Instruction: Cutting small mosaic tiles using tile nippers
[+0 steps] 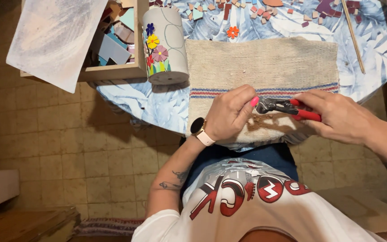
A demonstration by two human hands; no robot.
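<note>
My right hand (pixel 341 117) grips red-handled tile nippers (pixel 287 108) over a beige woven cloth (pixel 265 67) on the table. The nippers' dark jaws point left, toward my left hand (pixel 230 114). That hand is curled, its fingertips pinched at the jaws; whatever small piece it holds is hidden by the fingers. A watch with a pale strap (pixel 199 130) sits on the left wrist. Small crumbs lie on the cloth below the jaws.
A grey cylindrical pot (pixel 166 45) with mosaic flowers lies at the cloth's left edge. A wooden tray (pixel 113 71) of tile shards and a pale board (pixel 54 40) sit further left. Loose tile bits (pixel 265 11) and a thin wooden stick (pixel 354 38) lie beyond the cloth.
</note>
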